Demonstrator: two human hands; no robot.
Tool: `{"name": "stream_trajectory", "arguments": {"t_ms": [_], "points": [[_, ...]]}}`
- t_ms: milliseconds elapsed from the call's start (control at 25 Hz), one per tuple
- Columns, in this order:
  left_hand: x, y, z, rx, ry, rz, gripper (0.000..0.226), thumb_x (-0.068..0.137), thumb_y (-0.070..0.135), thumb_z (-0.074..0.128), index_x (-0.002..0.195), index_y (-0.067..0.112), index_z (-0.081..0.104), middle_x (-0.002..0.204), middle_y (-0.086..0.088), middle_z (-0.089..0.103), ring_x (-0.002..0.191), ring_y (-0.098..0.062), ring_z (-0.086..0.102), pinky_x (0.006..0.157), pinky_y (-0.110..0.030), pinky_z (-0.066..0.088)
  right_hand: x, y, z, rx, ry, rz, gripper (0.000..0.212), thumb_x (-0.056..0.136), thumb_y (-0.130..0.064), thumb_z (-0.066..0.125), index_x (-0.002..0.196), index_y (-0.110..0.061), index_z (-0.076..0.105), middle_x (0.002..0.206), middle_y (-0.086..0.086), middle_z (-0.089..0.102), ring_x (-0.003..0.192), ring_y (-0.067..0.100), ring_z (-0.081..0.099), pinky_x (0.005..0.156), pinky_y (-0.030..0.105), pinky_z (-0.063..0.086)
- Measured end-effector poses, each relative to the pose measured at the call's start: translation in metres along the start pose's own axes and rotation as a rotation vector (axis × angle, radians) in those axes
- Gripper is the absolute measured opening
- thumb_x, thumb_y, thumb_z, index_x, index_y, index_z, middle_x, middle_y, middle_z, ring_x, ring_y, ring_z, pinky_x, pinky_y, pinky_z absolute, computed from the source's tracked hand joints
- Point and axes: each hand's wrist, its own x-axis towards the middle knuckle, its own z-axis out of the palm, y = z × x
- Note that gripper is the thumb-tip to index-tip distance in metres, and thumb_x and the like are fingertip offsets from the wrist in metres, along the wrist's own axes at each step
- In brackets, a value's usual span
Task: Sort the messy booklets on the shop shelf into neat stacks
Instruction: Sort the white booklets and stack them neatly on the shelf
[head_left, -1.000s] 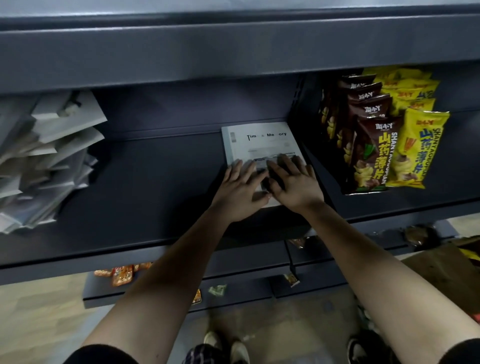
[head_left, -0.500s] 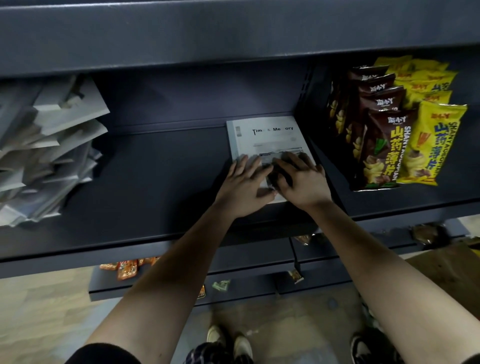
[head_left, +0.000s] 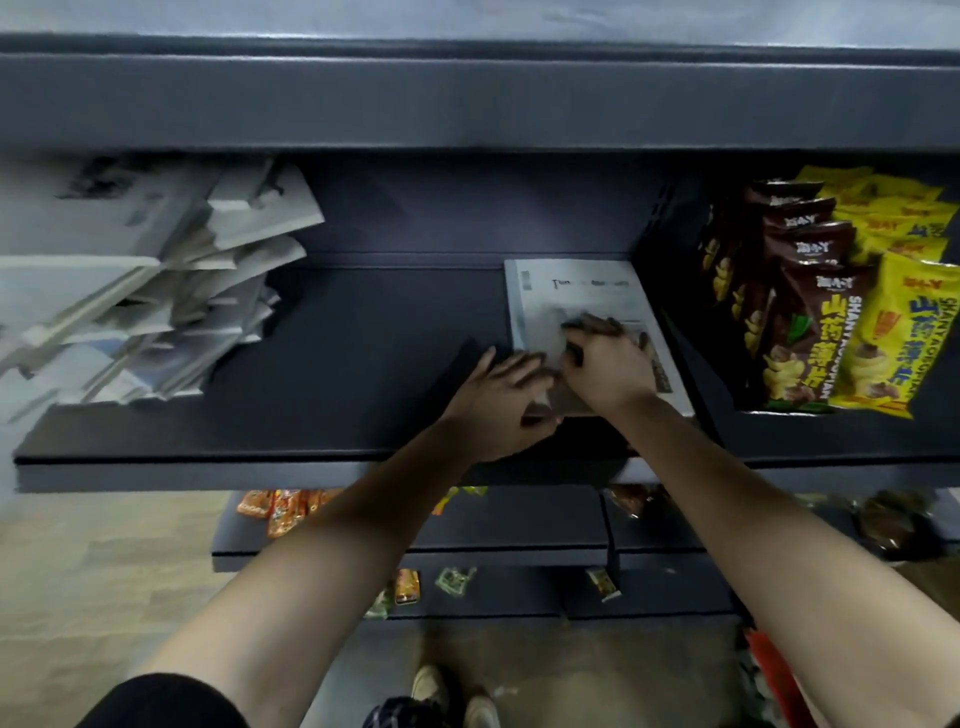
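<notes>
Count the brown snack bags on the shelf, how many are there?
4 glossy brown snack bags stand in one row right of the grey booklet: front, second, third, rearmost. More may be hidden behind.

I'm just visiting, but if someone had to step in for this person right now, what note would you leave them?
Left hand: at the near left corner of the booklet; blur hides whether it grips.
Right hand: rests on the booklet's cover.
Things: that booklet lies flat at the right end of the shelf, beside the snack bags. The messy pile sits at the left end, booklets splayed at all angles.
Done: a neat stack started on the right; its count cannot be told.
To do: move the messy pile over, booklet by booklet, and square it up.
</notes>
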Motion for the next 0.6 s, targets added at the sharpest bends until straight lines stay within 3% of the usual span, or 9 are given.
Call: {"name": "stream_trajectory", "arguments": {"t_ms": [80, 200, 320, 480, 600], "points": [[-0.014, -0.015, -0.017, 0.024, 0.019, -0.04, 0.065, 0.078, 0.055, 0.031, 0.119, 0.016, 0.062, 0.131, -0.01, 0.057, 0.121, -0.023, 0.054, 0.112, -0.046, 0.023, 0.008, -0.031, -0.002, 0.022, -0.016, -0.088, 0.04, 0.088, -0.032, 0.048, 0.128, -0.028, 0.053, 0.14, -0.001, 0.043, 0.129, 0.025, 0.037, 0.109, 0.055, 0.022], [-0.034, -0.041, -0.056, 0.044, 0.023, -0.146, 0.067, 0.083, 0.057, 0.027, 0.132, 0.019, 0.052, 0.141, -0.005, 0.047, 0.131, -0.022, 0.043, 0.115, -0.037, 0.015, 0.01, -0.083, -0.011, 0.119, 0.07, -0.182, 0.041, 0.09, -0.036, 0.048, 0.13, -0.029, 0.053, 0.149, 0.0, 0.035, 0.135, 0.023, 0.033, 0.111, 0.048, 0.021], [-0.057, -0.066, -0.091, 0.049, 0.135, -0.253, 0.056, 0.09, 0.045, 0.047, 0.136, 0.014, 0.048, 0.145, -0.009, 0.042, 0.132, -0.027, 0.04, 0.114, -0.035, 0.018, 0.01, -0.129, -0.024, 0.178, 0.137, -0.303, 0.041, 0.091, -0.035, 0.048, 0.131, -0.029, 0.052, 0.151, 0.001, 0.031, 0.135, 0.024, 0.034, 0.111, 0.044, 0.024], [-0.079, -0.081, -0.117, 0.096, 0.208, -0.238, 0.056, 0.086, 0.046, 0.046, 0.128, 0.01, 0.055, 0.133, -0.013, 0.052, 0.119, -0.031, 0.05, 0.108, -0.037, 0.031, 0.017, -0.171, -0.049, 0.23, 0.242, -0.414, 0.039, 0.09, -0.032, 0.05, 0.129, -0.026, 0.055, 0.149, 0.003, 0.036, 0.131, 0.027, 0.038, 0.108, 0.044, 0.026], [-0.084, -0.08, -0.141, 0.126, 0.25, -0.195, 0.057, 0.083, 0.046, 0.041, 0.118, 0.006, 0.061, 0.116, -0.016, 0.059, 0.106, -0.033, 0.055, 0.1, -0.036, 0.038, 0.02, -0.2, -0.068, 0.302, 0.407, -0.468, 0.041, 0.085, -0.033, 0.047, 0.122, -0.023, 0.061, 0.135, 0.008, 0.053, 0.12, 0.031, 0.05, 0.102, 0.044, 0.034]]}}
